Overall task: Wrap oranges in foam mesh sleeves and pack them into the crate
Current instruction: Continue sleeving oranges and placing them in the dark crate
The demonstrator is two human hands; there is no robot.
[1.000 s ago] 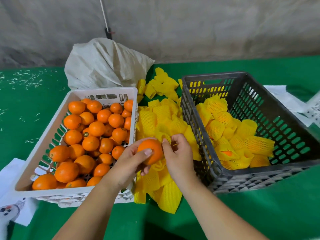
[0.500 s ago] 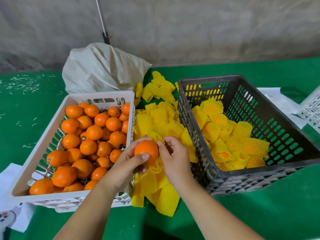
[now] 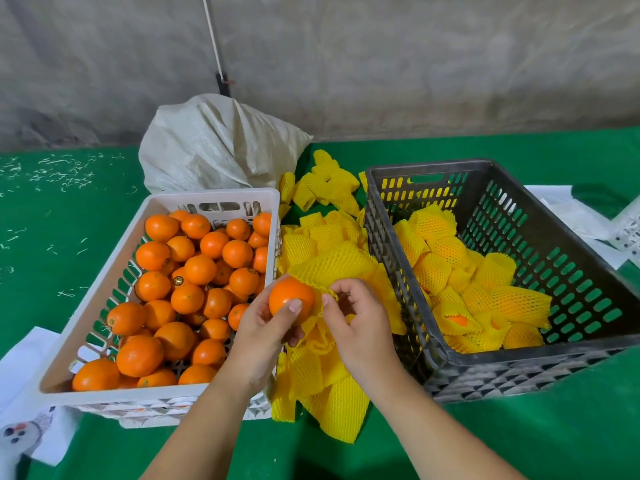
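The left hand [image 3: 263, 327] grips an orange [image 3: 290, 296]; the right hand [image 3: 360, 323], just beside it, pinches a yellow foam sleeve [image 3: 329, 268].

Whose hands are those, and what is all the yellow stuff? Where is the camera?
The camera sits on a person's head, looking down, so you see their own two hands. The left hand holds an orange. The right hand pinches a yellow foam net, a soft sleeve that protects fruit. On the green table stands a white basket of bare oranges, a pile of empty nets in the middle, and a dark crate with wrapped oranges inside. A pale sack lies behind.
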